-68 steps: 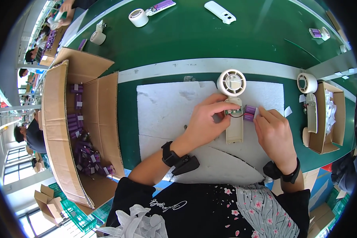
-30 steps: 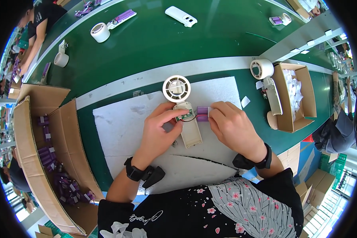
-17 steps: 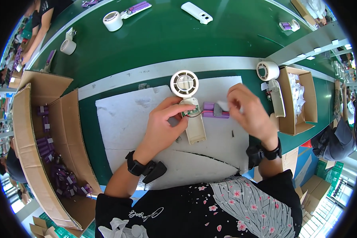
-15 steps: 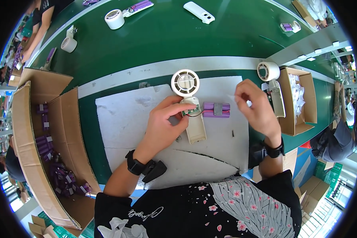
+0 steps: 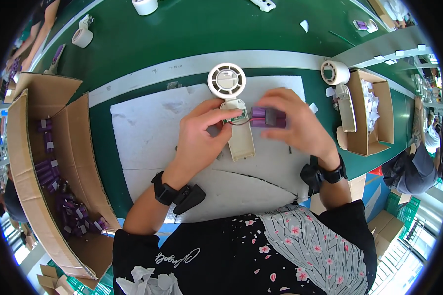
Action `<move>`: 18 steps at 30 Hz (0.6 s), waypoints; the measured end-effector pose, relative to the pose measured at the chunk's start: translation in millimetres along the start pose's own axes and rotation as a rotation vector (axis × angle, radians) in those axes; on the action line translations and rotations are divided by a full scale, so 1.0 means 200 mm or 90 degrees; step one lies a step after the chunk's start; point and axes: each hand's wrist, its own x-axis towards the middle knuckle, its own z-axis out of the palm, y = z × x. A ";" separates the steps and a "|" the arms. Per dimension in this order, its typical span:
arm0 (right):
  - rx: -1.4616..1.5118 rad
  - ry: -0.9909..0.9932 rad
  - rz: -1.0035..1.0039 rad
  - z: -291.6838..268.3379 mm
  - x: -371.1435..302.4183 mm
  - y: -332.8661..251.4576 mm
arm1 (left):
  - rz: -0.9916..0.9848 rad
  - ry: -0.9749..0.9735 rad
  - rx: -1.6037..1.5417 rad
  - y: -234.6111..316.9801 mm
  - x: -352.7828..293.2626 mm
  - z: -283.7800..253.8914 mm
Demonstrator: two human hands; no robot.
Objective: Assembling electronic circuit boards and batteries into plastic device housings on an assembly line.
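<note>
A white handheld fan lies on the pale mat, its round grille head (image 5: pixel 226 81) at the far end and its open handle shell (image 5: pixel 242 145) toward me. My left hand (image 5: pixel 198 135) pinches a small green circuit board (image 5: pixel 239 117) at the upper part of the shell. Red and dark wires run from the board to a purple battery pack (image 5: pixel 259 121) with a grey patch, lying just right of the shell. Over that pack hovers my right hand (image 5: pixel 300 123), slightly blurred, thumb and fingers apart on either side of it.
At left stands a tall cardboard box (image 5: pixel 83 162) of purple battery packs. On the right, another fan (image 5: pixel 335 73) with an open handle leans beside a carton (image 5: pixel 379 137) of white pieces. More fan parts lie on the green surface (image 5: pixel 206 29) beyond the pale rail (image 5: pixel 182 66).
My right hand has come left and its pinch has opened around the battery pack. A white scrap now lies on the far green surface. The whole view has shifted; my left hand keeps its pinch.
</note>
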 end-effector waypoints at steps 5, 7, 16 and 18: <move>-0.049 -0.111 0.026 0.03 -0.03 -0.04 | -0.006 0.002 0.019 0.02 0.00 -0.02; 0.037 -0.211 0.087 -0.01 -0.02 -0.06 | -0.003 0.004 0.025 0.02 0.00 -0.03; 0.655 -0.424 0.439 -0.07 -0.01 -0.11 | 0.071 -0.007 0.125 0.02 0.02 -0.04; 0.741 -0.444 0.385 -0.06 -0.05 -0.09 | 0.074 -0.011 0.130 0.03 0.02 -0.04</move>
